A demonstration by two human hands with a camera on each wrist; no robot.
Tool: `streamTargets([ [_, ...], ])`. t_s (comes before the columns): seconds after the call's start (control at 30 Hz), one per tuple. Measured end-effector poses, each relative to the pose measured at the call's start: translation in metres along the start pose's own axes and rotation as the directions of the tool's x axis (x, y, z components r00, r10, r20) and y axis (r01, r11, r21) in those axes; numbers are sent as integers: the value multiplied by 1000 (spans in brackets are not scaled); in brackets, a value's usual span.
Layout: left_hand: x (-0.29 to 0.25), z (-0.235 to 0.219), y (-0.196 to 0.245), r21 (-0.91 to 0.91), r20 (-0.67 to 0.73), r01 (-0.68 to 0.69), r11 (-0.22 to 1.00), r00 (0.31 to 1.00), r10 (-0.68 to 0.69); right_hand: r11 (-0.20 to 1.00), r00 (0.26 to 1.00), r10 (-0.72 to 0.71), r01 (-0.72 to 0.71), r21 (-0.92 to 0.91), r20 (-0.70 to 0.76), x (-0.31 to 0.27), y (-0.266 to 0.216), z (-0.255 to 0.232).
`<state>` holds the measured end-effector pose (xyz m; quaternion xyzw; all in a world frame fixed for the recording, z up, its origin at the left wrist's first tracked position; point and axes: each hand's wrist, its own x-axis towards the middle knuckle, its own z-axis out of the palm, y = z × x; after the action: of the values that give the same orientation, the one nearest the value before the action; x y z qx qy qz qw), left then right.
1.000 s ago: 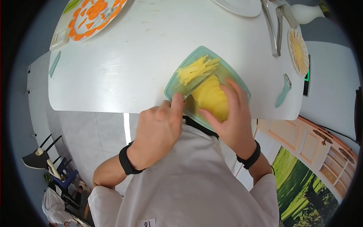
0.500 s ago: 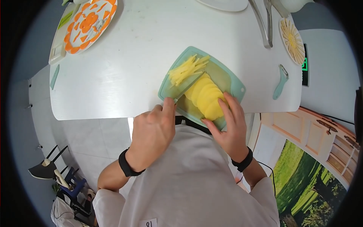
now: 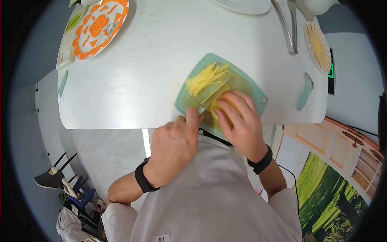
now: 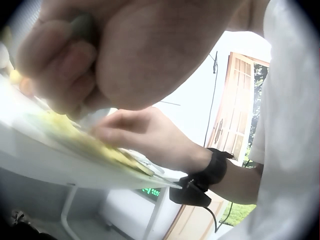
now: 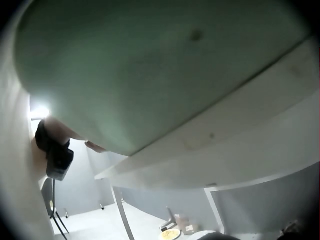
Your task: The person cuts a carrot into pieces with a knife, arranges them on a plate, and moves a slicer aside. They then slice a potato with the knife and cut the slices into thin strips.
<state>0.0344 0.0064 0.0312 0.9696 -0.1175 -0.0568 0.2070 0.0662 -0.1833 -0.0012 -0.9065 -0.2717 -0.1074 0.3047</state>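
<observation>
My left hand [image 3: 173, 139] grips the pale green handle of a kitchen knife [image 3: 213, 92]; its blade lies along the near end of the yellow potato slices [image 3: 217, 105]. In the left wrist view, that hand's curled fingers [image 4: 70, 65] wrap the handle. My right hand [image 3: 244, 127] holds the slices with bent fingers, fingertips close beside the blade and much of the pile hidden below. Thin potato strips [image 3: 207, 78] are heaped on the green cutting board [image 3: 254, 90], left of the blade. From below, the right wrist view shows the board [image 5: 125, 70].
Orange slices decorate a plate [image 3: 86, 40] at the far left, beside a white tray [image 3: 64, 60]. A small green-handled knife [image 3: 63, 84] lies near the left edge. On the right are a peeler [image 3: 305, 92], metal tongs [image 3: 288, 32] and a plate of pale strips [image 3: 318, 46]. A white plate [image 3: 246, 6] stands behind.
My right hand moved from above the slices to their lower right end, then up and left over them towards the blade. The left hand kept its grip on the knife throughout.
</observation>
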Motion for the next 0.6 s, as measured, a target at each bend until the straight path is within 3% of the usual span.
streamTargets([
  [0.2, 5, 2, -3, -9, 35, -9, 1000, 999, 9, 996, 996, -93, 93, -3, 17, 2, 13, 6],
  [0.6, 8, -3, -6, -42, 66, -18, 999, 998, 21, 995, 995, -98, 98, 10, -1, 1, 15, 13],
])
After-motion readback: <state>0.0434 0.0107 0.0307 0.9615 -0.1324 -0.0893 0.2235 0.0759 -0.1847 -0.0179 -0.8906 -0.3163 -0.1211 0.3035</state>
